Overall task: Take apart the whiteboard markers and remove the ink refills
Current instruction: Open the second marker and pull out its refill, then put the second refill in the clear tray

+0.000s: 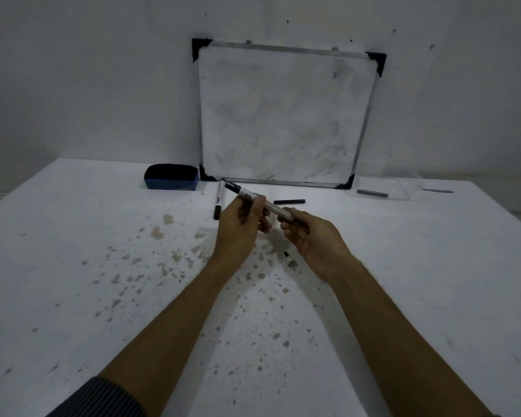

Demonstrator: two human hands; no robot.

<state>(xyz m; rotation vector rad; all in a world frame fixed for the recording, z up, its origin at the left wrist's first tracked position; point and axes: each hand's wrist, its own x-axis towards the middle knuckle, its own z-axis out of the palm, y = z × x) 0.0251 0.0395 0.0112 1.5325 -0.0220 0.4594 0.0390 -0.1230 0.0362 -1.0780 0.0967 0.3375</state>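
A white whiteboard marker (247, 194) with a black cap is held above the table by both hands, slanting from upper left to lower right. My left hand (241, 224) grips its middle. My right hand (307, 233) grips its lower right end, which the fingers hide. A second white marker (219, 203) lies on the table just left of my left hand. A thin black ink refill (289, 201) lies flat beyond my hands. A small black piece (286, 253) sits on the table under my right wrist.
A whiteboard (283, 115) leans on the wall at the table's back. A blue eraser (172, 177) sits to its left. At the back right a clear tray (400, 188) holds a grey refill (372, 193); another grey stick (438, 191) lies beyond it. The tabletop (103, 266) is stained.
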